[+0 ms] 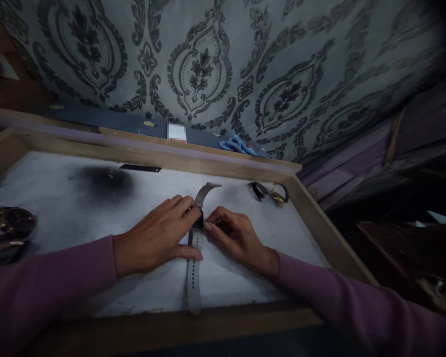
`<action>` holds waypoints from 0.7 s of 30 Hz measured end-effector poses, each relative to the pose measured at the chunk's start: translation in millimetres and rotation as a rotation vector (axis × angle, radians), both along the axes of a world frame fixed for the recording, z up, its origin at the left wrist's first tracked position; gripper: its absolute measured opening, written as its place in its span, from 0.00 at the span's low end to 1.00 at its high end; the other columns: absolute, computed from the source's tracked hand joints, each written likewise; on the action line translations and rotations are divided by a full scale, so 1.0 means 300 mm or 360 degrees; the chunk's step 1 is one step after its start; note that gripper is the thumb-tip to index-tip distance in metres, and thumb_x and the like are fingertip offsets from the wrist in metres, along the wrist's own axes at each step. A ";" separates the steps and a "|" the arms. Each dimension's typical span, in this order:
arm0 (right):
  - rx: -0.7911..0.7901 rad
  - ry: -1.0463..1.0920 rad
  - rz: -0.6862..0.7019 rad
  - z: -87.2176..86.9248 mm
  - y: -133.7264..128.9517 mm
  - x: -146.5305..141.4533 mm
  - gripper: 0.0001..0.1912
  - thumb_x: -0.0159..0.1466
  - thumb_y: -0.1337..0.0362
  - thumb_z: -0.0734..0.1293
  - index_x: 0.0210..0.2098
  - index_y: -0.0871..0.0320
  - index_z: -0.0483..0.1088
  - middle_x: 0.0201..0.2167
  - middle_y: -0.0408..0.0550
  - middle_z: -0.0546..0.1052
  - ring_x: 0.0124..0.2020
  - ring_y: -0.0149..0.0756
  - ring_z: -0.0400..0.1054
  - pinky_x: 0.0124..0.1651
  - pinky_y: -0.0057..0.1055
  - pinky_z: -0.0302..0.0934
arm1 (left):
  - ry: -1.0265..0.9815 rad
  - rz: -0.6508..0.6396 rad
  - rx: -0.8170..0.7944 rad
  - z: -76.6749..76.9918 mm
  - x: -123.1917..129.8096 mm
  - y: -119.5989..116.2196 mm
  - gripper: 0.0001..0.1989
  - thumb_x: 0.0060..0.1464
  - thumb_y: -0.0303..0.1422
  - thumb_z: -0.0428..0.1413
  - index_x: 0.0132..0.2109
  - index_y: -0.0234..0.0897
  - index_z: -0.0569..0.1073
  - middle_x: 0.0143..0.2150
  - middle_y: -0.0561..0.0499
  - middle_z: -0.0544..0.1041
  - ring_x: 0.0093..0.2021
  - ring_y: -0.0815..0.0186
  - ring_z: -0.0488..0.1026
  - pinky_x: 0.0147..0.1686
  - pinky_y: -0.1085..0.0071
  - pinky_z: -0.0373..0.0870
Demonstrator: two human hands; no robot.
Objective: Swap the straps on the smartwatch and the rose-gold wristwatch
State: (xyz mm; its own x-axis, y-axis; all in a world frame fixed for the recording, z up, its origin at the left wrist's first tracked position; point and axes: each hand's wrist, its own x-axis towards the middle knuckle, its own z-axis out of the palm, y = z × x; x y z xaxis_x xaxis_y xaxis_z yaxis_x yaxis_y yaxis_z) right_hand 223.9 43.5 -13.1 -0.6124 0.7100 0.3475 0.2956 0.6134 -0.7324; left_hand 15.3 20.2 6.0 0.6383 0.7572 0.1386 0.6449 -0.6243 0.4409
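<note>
A watch with a light grey perforated strap lies lengthwise on the white surface, its dark case between my two hands. My left hand rests over the left side of the watch, fingertips on the case and thumb across the lower strap. From the right, my right hand is closed in a pinch beside the case; a small dark item shows between its fingers, too hidden to name. The upper part of the strap curves up beyond my left fingers.
A wooden rim frames the white surface. Rose-gold watches lie at the left, a black-strapped watch and a gold one at the back right. A black strip, a blue cloth and a white card lie farther back.
</note>
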 end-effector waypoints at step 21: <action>-0.0006 0.0044 0.0053 -0.010 0.007 -0.002 0.09 0.68 0.68 0.62 0.30 0.57 0.63 0.23 0.39 0.68 0.23 0.27 0.62 0.27 0.25 0.58 | -0.0047 0.0013 0.0053 -0.012 -0.004 0.000 0.23 0.51 0.42 0.66 0.47 0.36 0.68 0.46 0.47 0.68 0.46 0.56 0.65 0.44 0.59 0.68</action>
